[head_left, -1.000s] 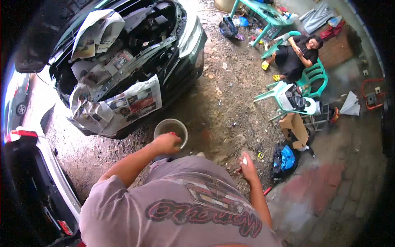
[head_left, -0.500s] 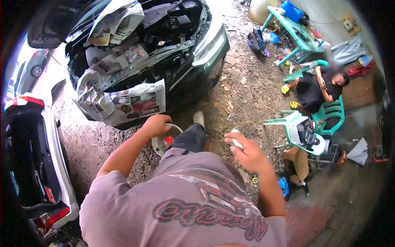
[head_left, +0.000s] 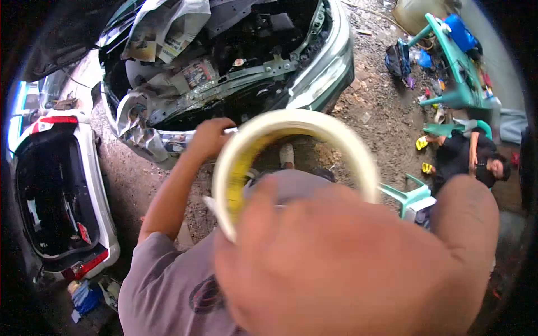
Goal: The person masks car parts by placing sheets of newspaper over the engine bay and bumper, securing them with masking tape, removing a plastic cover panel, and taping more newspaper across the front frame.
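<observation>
Very close to the camera, my right hand [head_left: 342, 252] grips a roll of pale masking tape [head_left: 367, 162] with a yellow inner core, held up so that I look through its ring. My left hand [head_left: 210, 137] is lower down and farther off, at the front edge of the opened car [head_left: 330, 78]. Its fingers are bent, and whatever is between them is too small to make out. Newspaper sheets [head_left: 182, 31] lie over parts of the engine bay, and crumpled newspaper [head_left: 134, 126] covers the car's front edge.
A white vehicle [head_left: 103, 190] with dark glass stands at the left. On the right, a person [head_left: 465, 157] in dark clothes sits near a green table [head_left: 457, 67]. A green chair [head_left: 412, 193] stands closer by. A dark bag [head_left: 398, 59] lies on the gravel ground [head_left: 364, 106].
My right hand has risen close to the camera with the tape roll, which now shows ring-on. My left hand has moved up from above the bucket to the car's front edge. The view has shifted.
</observation>
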The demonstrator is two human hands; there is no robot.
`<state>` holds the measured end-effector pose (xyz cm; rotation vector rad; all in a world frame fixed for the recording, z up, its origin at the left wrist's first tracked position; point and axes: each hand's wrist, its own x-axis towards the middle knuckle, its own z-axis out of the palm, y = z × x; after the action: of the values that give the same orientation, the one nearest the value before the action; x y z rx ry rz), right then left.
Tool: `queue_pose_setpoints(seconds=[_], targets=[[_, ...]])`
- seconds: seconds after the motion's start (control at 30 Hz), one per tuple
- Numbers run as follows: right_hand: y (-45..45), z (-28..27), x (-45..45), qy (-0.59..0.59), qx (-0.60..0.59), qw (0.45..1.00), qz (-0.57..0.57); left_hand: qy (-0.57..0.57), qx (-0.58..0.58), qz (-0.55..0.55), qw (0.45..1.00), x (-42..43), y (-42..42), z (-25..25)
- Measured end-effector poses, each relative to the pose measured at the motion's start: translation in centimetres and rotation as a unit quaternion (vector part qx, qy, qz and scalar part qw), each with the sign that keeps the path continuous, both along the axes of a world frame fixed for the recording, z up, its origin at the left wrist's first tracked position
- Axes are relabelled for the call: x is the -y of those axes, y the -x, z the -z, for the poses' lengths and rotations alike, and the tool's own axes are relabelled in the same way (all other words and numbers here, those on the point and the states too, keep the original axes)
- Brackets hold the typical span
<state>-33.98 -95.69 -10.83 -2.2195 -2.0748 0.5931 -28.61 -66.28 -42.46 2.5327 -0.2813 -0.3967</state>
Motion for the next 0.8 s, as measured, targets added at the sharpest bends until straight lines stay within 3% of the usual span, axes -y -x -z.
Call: queue_pose_setpoints(seconds=[0.07, 0.13, 0.2, 0.23, 0.4, 0.53, 0.57, 0.63, 0.8], targets=[[-4.0, 1.2, -0.6, 0.003, -0.002, 0.998, -0.062, 0.043, 0.027, 0.016, 0.999, -0.6, -2.0, -1.6], [-7.9, 2.4, -0.5, 0.008, -0.007, 0.995, -0.099, 0.026, 0.031, -0.059, 0.997, -1.3, -3.8, -1.7], [-11.8, 3.8, 0.4, 0.009, -0.017, 0.993, -0.118, 0.096, -0.019, -0.239, 0.966, -3.4, -4.6, 0.3], [-14.0, 4.7, 1.2, 0.007, -0.03, 0.994, -0.108, -0.031, 0.039, -0.244, 0.968, -1.5, -5.5, -2.2], [-25.0, 12.7, 9.2, -0.004, -0.122, 0.983, 0.135, -0.092, 0.131, -0.315, 0.935, -1.6, -11.2, -2.3], [-32.4, 19.8, 14.4, -0.015, -0.133, 0.969, 0.209, -0.211, 0.227, -0.336, 0.889, -2.8, -18.9, -1.4], [-33.9, 21.2, 15.4, -0.018, -0.143, 0.956, 0.254, -0.185, 0.17, -0.362, 0.898, -1.1, -21.4, -4.2], [-36.5, 23.7, 16.7, -0.001, -0.159, 0.949, 0.273, -0.211, 0.204, -0.362, 0.885, -2.6, -25.8, -2.6], [-39.3, 25.5, 17.4, 0.034, -0.183, 0.927, 0.325, -0.262, 0.241, -0.333, 0.873, -10.2, -36.4, -0.9]])
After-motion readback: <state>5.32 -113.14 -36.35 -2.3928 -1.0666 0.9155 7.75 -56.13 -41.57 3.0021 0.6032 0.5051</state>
